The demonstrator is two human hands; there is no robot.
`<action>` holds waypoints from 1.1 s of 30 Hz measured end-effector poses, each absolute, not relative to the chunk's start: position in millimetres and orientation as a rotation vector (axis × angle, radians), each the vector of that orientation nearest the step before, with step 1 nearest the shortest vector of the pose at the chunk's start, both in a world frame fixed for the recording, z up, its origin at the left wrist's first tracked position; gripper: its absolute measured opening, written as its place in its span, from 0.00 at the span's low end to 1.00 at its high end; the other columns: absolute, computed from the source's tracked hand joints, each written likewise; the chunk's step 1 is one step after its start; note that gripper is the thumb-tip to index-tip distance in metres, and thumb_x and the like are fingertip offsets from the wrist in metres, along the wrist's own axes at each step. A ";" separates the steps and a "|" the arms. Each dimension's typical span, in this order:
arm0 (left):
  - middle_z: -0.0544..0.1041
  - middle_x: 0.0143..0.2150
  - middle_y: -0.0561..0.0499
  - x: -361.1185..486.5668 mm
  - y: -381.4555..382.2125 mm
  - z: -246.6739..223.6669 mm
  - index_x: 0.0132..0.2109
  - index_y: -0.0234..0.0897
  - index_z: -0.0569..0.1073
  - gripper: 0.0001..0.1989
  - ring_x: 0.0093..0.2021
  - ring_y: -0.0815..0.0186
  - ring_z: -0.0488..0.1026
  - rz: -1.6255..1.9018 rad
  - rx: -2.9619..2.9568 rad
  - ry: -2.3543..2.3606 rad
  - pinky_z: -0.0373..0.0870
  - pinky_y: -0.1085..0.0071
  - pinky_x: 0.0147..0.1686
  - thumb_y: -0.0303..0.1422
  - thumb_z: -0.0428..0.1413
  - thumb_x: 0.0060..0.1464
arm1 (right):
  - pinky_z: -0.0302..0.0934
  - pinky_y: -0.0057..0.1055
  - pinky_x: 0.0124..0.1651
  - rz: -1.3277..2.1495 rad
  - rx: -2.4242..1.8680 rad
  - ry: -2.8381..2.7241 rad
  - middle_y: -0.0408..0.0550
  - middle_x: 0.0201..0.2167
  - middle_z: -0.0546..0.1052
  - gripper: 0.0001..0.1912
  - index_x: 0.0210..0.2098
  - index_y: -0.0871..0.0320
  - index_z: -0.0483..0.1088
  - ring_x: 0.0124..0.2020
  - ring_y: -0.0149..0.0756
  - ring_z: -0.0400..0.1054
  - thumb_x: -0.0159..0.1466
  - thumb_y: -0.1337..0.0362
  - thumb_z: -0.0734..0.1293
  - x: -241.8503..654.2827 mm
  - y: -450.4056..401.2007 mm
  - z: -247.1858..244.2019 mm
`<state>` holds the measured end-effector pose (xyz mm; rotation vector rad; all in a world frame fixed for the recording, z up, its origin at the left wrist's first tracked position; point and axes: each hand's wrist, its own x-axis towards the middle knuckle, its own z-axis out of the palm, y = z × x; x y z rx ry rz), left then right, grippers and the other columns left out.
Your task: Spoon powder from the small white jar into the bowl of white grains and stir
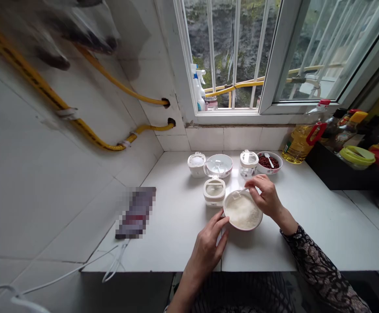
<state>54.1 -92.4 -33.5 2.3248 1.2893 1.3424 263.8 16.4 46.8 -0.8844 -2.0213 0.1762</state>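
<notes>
A white bowl (245, 228) of pale, flour-like powder (244, 212) stands near the counter's front edge. My left hand (209, 244) grips its left side, with the fingers along the rim and the thumb low against the wall. Above the bowl's back rim, my right hand (266, 196) pinches the handle of a small white spoon (236, 195), whose head is over the powder. Just left of the bowl sits a square container (214, 201) with its clear lid raised. Behind it are a container of white grains (196, 167) and a bowl of clear liquid (227, 172).
A lidded clear jar (248, 168) and a bowl of red beans (278, 171) with a spoon stand at the back right. Beyond are an oil bottle (295, 145) and a black box (321, 167) of bottles. A pixelated dark object (137, 213) and white cable (112, 267) lie left.
</notes>
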 end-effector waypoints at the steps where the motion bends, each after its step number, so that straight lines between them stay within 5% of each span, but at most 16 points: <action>1: 0.74 0.61 0.39 54.0 -92.4 -33.4 0.60 0.39 0.68 0.19 0.61 0.57 0.73 1.339 2.334 1.292 0.75 0.62 0.56 0.23 0.50 0.64 | 0.59 0.40 0.47 0.139 -0.873 -2.087 0.45 0.25 0.77 0.09 0.30 0.55 0.71 0.28 0.38 0.67 0.61 0.71 0.61 263.5 17.6 44.1; 9: 0.74 0.61 0.39 53.0 -92.6 -33.8 0.60 0.40 0.67 0.19 0.61 0.56 0.74 1.308 2.350 1.312 0.76 0.62 0.55 0.24 0.51 0.64 | 0.59 0.40 0.50 0.446 -0.955 -2.073 0.44 0.23 0.78 0.11 0.26 0.55 0.72 0.27 0.36 0.68 0.58 0.72 0.60 253.1 18.9 32.2; 17: 0.74 0.61 0.39 53.8 -93.3 -32.0 0.61 0.40 0.66 0.20 0.62 0.56 0.73 1.291 2.342 1.308 0.76 0.62 0.55 0.23 0.50 0.64 | 0.58 0.31 0.30 1.064 -1.128 -1.555 0.40 0.15 0.70 0.09 0.21 0.56 0.73 0.21 0.33 0.63 0.51 0.64 0.62 260.4 28.3 37.8; 33: 0.74 0.61 0.39 54.5 -92.4 -31.5 0.61 0.41 0.66 0.20 0.62 0.56 0.73 1.306 2.346 1.302 0.77 0.63 0.54 0.23 0.49 0.64 | 0.61 0.34 0.34 1.309 -1.078 -1.298 0.41 0.15 0.70 0.07 0.22 0.57 0.75 0.21 0.33 0.63 0.48 0.62 0.66 260.9 29.9 41.5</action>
